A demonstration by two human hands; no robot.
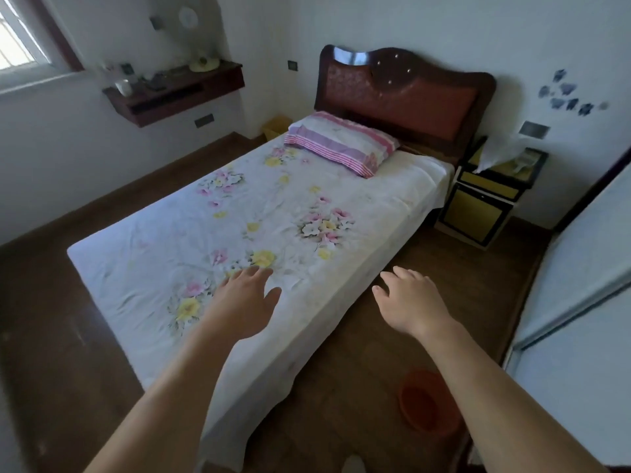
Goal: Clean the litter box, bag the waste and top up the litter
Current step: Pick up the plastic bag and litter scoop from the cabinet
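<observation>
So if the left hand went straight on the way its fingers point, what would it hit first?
Probably the flowered bed sheet: the open left hand points along it toward the pillow. Its height above the sheet is unclear, so it might reach the pillow instead.

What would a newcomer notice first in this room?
The bed fills the middle, its white sheet printed with pink and yellow flowers, a pink striped pillow lying by the dark red headboard. In front, the left hand and right hand reach out open and empty, the left over the bed's foot. An orange basin sits on the floor at lower right.
</observation>
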